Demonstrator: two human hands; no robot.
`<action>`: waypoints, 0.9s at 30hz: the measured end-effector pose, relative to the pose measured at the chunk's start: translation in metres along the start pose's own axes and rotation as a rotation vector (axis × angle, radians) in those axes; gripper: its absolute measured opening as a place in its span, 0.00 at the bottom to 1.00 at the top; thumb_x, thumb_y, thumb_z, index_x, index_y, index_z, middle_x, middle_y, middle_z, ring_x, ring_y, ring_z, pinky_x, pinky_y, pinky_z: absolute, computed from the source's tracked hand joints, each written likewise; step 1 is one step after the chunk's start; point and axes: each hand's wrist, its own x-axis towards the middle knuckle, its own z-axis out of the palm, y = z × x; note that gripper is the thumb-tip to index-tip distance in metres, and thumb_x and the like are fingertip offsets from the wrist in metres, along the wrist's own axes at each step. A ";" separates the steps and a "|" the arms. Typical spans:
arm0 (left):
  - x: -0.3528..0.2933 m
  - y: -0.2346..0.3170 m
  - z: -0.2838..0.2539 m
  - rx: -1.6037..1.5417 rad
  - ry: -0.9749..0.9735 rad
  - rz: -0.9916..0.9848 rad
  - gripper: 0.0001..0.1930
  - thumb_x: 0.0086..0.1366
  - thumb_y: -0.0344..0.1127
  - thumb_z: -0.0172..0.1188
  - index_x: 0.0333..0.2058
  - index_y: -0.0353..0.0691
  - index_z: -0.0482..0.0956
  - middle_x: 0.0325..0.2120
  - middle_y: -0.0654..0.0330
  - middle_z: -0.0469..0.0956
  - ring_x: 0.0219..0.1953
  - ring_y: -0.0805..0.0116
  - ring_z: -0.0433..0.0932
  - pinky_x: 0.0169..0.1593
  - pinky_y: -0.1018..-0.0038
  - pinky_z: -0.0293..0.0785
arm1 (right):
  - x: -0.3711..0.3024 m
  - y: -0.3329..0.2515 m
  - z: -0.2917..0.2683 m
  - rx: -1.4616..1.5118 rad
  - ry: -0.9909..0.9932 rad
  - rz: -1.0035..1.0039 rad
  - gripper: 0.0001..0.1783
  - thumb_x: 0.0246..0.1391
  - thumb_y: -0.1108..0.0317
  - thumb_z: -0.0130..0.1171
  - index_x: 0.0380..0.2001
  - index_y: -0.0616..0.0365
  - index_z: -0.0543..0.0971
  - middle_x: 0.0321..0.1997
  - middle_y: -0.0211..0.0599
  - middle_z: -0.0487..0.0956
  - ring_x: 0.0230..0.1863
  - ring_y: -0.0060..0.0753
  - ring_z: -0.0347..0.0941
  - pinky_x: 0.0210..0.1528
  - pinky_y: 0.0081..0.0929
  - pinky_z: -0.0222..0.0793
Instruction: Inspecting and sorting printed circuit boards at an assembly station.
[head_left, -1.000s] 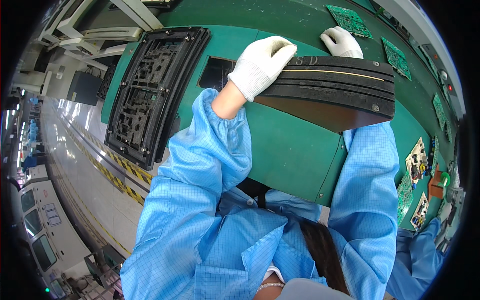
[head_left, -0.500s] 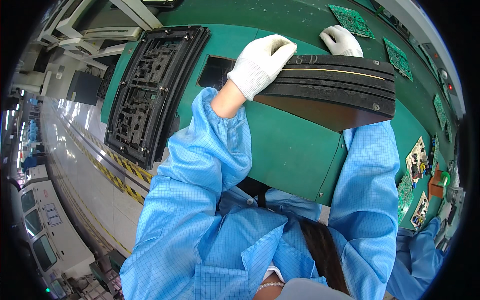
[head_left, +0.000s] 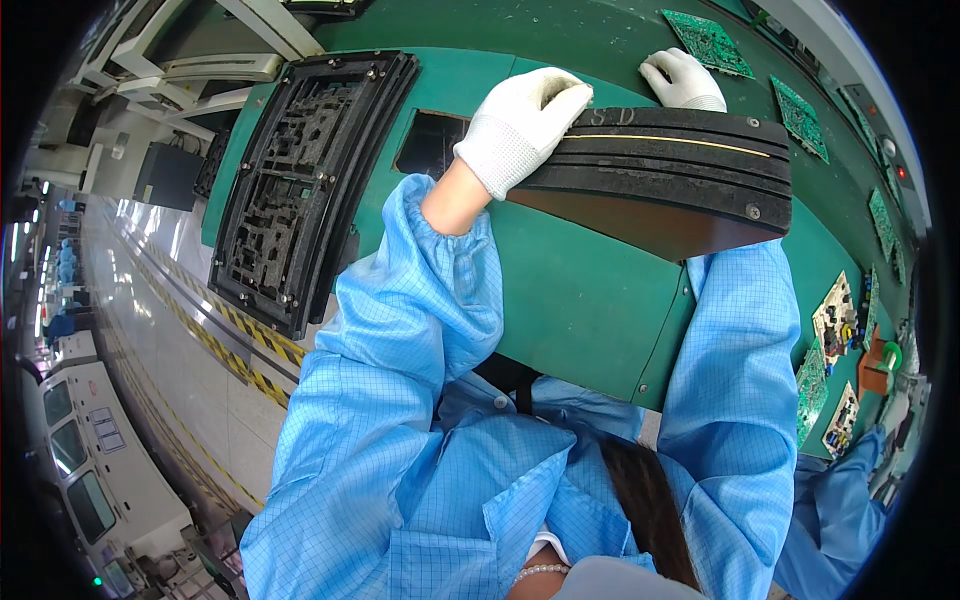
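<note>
A thick black fixture with layered edges and screws stands tilted over the green bench, its brown underside toward me. My left hand, in a white glove, is closed on its upper left edge, thumb and fingers curled together. Beyond the fixture's far edge shows my right hand, also gloved, with its fingers curled inward. My right forearm passes behind the fixture, and whatever lies in the right fingers cannot be made out. The fixture's far face is hidden from view.
Another black fixture with many cut-outs lies at the left, near a dark rectangular opening in the bench. Green circuit boards line the right side. A co-worker's blue sleeve shows at the lower right.
Hardly anything differs. Both hands and the tilted fixture keep their places, with only a very slight shift of the view.
</note>
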 end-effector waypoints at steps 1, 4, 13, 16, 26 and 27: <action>0.000 0.000 0.000 -0.006 -0.001 0.018 0.19 0.70 0.44 0.54 0.43 0.31 0.81 0.37 0.51 0.83 0.40 0.65 0.81 0.48 0.73 0.75 | 0.000 0.000 0.000 0.003 0.009 0.002 0.15 0.61 0.58 0.56 0.40 0.58 0.81 0.40 0.41 0.78 0.48 0.45 0.75 0.52 0.36 0.70; 0.000 0.000 0.000 -0.011 -0.004 0.019 0.19 0.70 0.44 0.54 0.44 0.31 0.81 0.37 0.51 0.83 0.41 0.65 0.81 0.48 0.73 0.75 | 0.000 0.000 0.000 0.004 0.015 -0.005 0.15 0.61 0.58 0.56 0.40 0.58 0.81 0.40 0.41 0.78 0.48 0.45 0.75 0.52 0.36 0.70; 0.001 -0.002 0.000 0.000 0.004 0.036 0.19 0.70 0.44 0.55 0.44 0.31 0.81 0.38 0.51 0.83 0.41 0.65 0.81 0.49 0.74 0.74 | 0.001 0.002 0.002 0.010 0.031 -0.026 0.15 0.61 0.58 0.56 0.39 0.59 0.81 0.39 0.41 0.78 0.47 0.46 0.75 0.51 0.37 0.70; 0.001 -0.002 0.000 0.020 0.006 0.052 0.19 0.70 0.44 0.55 0.43 0.31 0.81 0.37 0.51 0.83 0.41 0.65 0.81 0.48 0.74 0.74 | 0.000 0.002 0.002 0.009 0.036 -0.029 0.15 0.61 0.58 0.57 0.39 0.59 0.81 0.39 0.42 0.78 0.47 0.47 0.75 0.51 0.37 0.70; 0.001 -0.005 0.003 -0.030 0.052 0.045 0.19 0.67 0.47 0.57 0.39 0.34 0.82 0.34 0.48 0.83 0.37 0.56 0.82 0.43 0.68 0.76 | 0.001 0.003 0.002 0.001 0.033 -0.003 0.15 0.61 0.58 0.57 0.39 0.58 0.82 0.39 0.42 0.78 0.46 0.47 0.75 0.50 0.36 0.71; 0.001 -0.005 0.003 -0.034 0.055 0.047 0.19 0.67 0.47 0.57 0.39 0.34 0.82 0.34 0.48 0.83 0.37 0.56 0.82 0.43 0.68 0.76 | 0.001 0.003 0.001 0.010 0.023 -0.025 0.15 0.61 0.58 0.57 0.39 0.58 0.82 0.39 0.42 0.78 0.46 0.47 0.75 0.50 0.36 0.71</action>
